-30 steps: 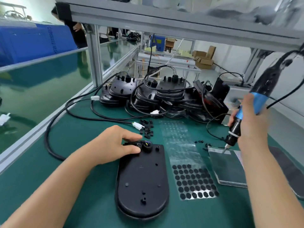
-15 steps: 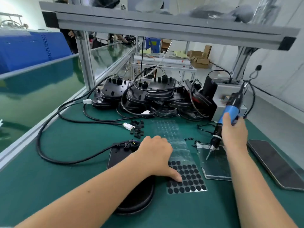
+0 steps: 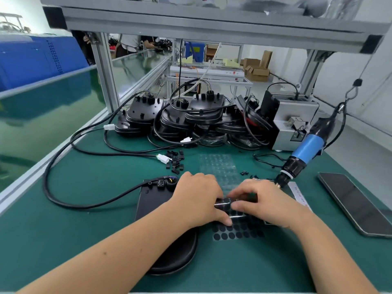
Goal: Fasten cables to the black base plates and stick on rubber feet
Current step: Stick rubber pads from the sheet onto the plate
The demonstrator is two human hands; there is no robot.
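We have both hands on the sheet of rubber feet (image 3: 237, 230), which lies on the green mat (image 3: 84, 209) just right of the black base plate (image 3: 154, 200). Our left hand (image 3: 199, 202) presses the sheet down, thumb flat on the dots, while our right hand (image 3: 263, 203) curls its fingers at the sheet's lifted, curled strip; whether it already pinches a single foot we cannot tell. The plate's cable (image 3: 89, 205) is seated at its top edge near the grommet. The electric screwdriver (image 3: 305, 153) hangs beside the right hand, ungripped. To do this well, we should hold the backing firmly, peel one foot by its edge without touching the adhesive, and keep the neighbouring dots from lifting before carrying it to the plate.
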